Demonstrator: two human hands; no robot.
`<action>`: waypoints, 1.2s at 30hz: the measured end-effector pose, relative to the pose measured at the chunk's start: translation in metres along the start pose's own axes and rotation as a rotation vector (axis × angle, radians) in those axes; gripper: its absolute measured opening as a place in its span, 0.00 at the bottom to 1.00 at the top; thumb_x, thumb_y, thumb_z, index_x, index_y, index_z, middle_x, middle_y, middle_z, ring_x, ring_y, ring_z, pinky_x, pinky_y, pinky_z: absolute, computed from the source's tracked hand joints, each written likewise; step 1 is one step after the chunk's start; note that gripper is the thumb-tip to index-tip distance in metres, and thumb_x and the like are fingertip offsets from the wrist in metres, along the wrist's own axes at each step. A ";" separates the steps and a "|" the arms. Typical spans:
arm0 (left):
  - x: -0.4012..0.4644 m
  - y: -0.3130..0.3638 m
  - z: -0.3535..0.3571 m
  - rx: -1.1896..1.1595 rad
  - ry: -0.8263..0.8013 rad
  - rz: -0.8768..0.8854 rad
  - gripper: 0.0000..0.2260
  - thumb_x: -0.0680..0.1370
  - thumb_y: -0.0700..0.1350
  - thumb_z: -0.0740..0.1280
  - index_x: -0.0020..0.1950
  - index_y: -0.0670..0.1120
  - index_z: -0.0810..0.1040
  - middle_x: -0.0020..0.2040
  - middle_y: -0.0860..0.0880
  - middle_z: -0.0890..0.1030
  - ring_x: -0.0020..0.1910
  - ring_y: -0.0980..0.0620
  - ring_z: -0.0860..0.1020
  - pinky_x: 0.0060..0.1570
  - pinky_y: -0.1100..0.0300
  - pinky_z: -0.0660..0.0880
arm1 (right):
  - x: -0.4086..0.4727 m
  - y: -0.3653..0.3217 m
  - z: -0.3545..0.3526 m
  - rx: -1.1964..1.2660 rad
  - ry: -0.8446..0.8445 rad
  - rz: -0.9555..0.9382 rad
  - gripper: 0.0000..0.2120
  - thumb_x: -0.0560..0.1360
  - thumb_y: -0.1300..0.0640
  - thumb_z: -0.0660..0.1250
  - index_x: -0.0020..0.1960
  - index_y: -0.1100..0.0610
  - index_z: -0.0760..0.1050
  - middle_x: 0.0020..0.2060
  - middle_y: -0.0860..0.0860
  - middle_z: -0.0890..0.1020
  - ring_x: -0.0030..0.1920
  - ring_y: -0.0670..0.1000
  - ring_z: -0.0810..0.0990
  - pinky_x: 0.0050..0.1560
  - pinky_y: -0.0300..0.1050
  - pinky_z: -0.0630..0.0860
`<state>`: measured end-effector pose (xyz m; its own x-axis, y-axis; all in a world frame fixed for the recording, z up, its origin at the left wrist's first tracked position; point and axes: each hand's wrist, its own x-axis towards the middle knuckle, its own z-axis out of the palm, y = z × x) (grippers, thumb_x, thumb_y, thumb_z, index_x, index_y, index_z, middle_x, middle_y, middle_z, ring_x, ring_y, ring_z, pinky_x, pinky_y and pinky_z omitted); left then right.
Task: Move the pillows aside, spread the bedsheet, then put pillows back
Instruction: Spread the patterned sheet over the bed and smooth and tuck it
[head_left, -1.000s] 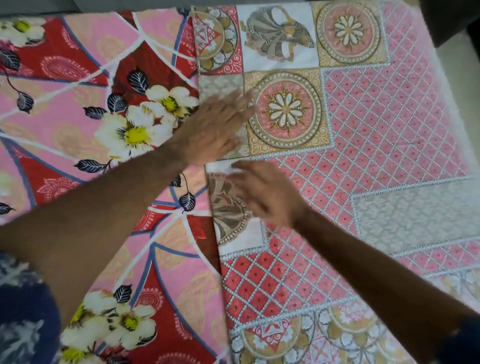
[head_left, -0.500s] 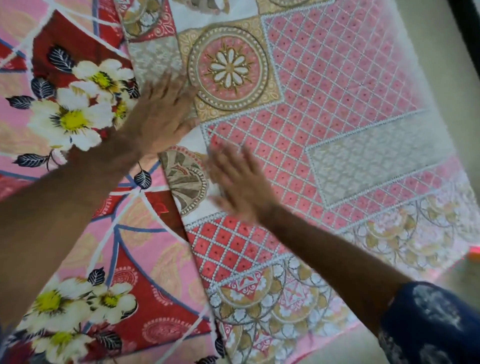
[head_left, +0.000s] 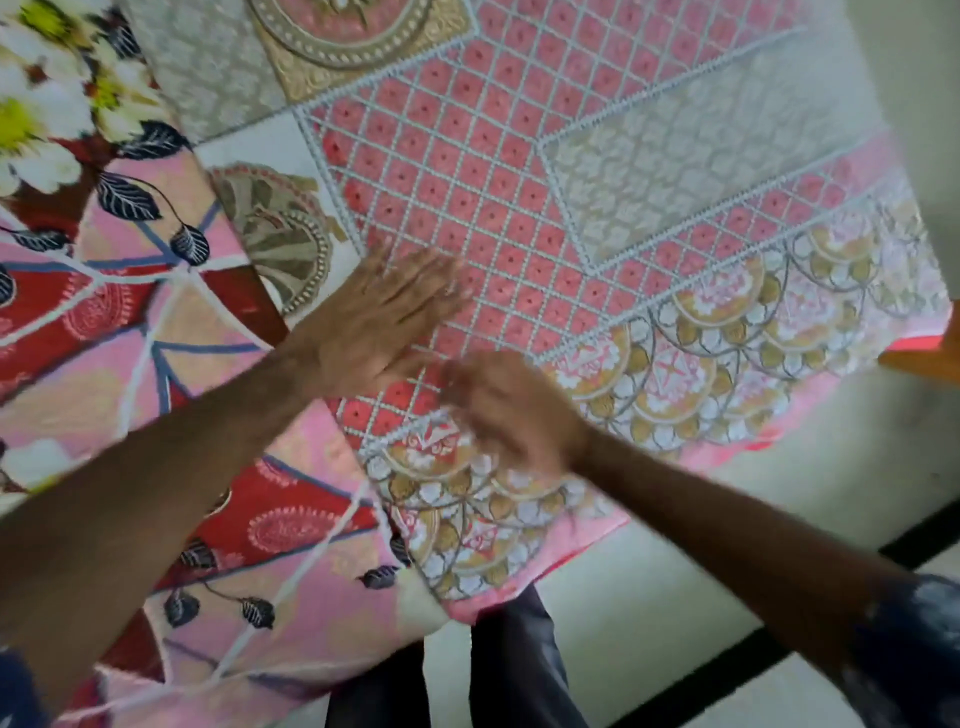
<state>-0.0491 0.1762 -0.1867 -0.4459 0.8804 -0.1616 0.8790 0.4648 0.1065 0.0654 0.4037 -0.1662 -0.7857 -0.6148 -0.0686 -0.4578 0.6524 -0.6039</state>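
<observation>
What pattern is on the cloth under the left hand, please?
A red-and-white diamond lattice, under the left hand; head view.

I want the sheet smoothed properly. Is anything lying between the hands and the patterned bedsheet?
Nothing visible. The left hand lies flat on the patterned bedsheet; the right hand is blurred, low over its scalloped border.

Pale tiled floor (head_left: 727, 545) with a black stripe (head_left: 727, 670), orange object (head_left: 930, 358) at right

We've slid both hands toward the near edge of the lattice-pattern bedsheet (head_left: 519, 171): left hand (head_left: 374, 322) now flat on red diamonds, right hand (head_left: 514, 410) blurred over the scalloped border.
</observation>
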 end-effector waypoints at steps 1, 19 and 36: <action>-0.009 0.009 0.000 0.008 -0.014 0.029 0.31 0.84 0.60 0.52 0.83 0.47 0.48 0.83 0.41 0.48 0.82 0.39 0.47 0.75 0.31 0.50 | -0.004 0.028 -0.018 -0.099 0.039 0.077 0.17 0.80 0.59 0.65 0.68 0.59 0.75 0.66 0.61 0.77 0.64 0.61 0.75 0.63 0.62 0.72; -0.052 0.105 -0.002 -0.031 -0.021 0.724 0.20 0.85 0.53 0.56 0.72 0.45 0.74 0.70 0.43 0.76 0.67 0.42 0.75 0.67 0.43 0.68 | -0.135 -0.067 0.081 -0.369 -0.162 -0.029 0.35 0.82 0.37 0.54 0.80 0.58 0.58 0.80 0.57 0.59 0.81 0.60 0.50 0.79 0.66 0.46; 0.199 0.174 -0.012 0.072 0.009 0.056 0.31 0.82 0.63 0.46 0.83 0.50 0.46 0.83 0.43 0.48 0.82 0.38 0.46 0.73 0.26 0.47 | -0.235 0.046 -0.018 -0.023 0.864 0.784 0.10 0.72 0.66 0.64 0.51 0.60 0.80 0.52 0.58 0.78 0.54 0.60 0.76 0.52 0.63 0.71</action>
<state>0.0129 0.4339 -0.1882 -0.3972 0.9057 -0.1482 0.9123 0.4072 0.0439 0.2215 0.5865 -0.1640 -0.8743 0.4608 0.1527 0.2779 0.7330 -0.6208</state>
